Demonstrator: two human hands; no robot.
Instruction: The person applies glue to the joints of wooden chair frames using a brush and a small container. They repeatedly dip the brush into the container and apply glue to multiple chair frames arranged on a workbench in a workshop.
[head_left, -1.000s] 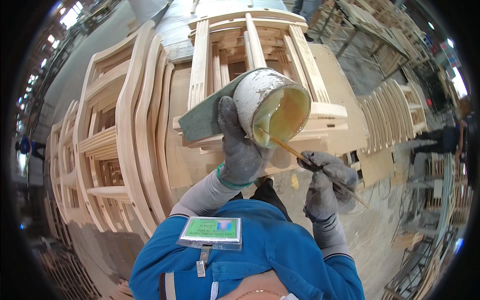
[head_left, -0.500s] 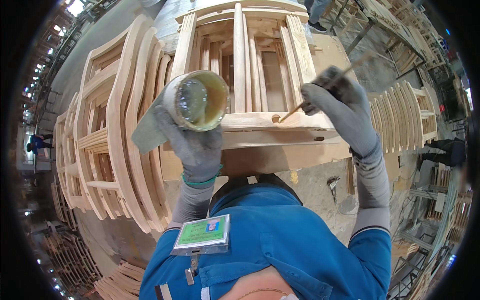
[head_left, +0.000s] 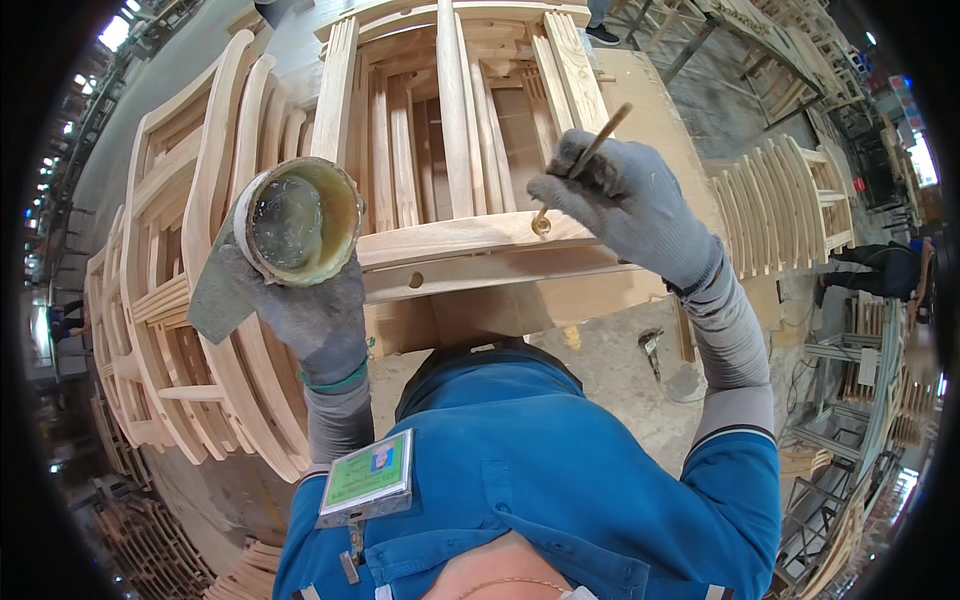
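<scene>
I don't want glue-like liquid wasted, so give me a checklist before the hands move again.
1. Cup secure: ok, the gloved left hand grips it.
2. Liquid available: ok, visible inside the cup.
3. Stick under control: ok, pinched in the gloved right hand.
4. Stick lined up: ok, its lower end is at the round hole in the upper rail.
5. Second hole, in the lower rail, coated inside: cannot tell, too dark.
6. Floor free of loose items: not ok, a dark tool-like object lies on the right.
</scene>
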